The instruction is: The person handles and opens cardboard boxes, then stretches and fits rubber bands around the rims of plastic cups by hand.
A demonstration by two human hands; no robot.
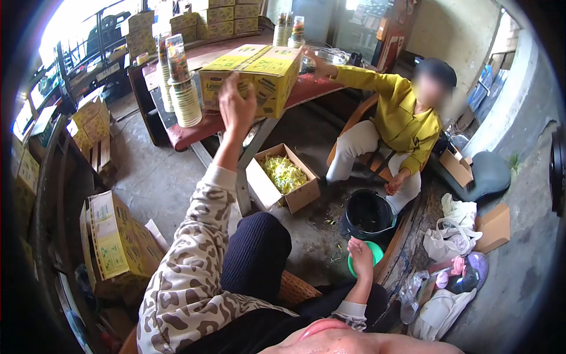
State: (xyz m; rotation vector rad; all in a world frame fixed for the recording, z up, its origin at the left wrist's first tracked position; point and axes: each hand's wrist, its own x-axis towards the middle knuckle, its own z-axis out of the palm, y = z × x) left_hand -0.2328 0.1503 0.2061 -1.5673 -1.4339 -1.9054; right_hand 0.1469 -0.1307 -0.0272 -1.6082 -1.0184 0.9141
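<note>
A yellow printed carton (250, 74), taped along its top, sits on the red table (318, 89). My left hand (237, 106) is raised at the near left side of this carton, with its fingers apart; whether it touches the carton is not clear. Lower down, my right hand (360, 257) hovers over a green bowl (375, 252), its fingers partly curled, and anything in it is too small to make out. Stacked cups (186, 103) stand on the table just left of the carton.
A seated co-worker (392, 112) in yellow reaches to the carton's far side. A black bucket (369, 213) and an open box of yellow-green scraps (284, 177) are on the floor. Yellow cartons (121, 242) stand at left; bags (451, 236) lie at right.
</note>
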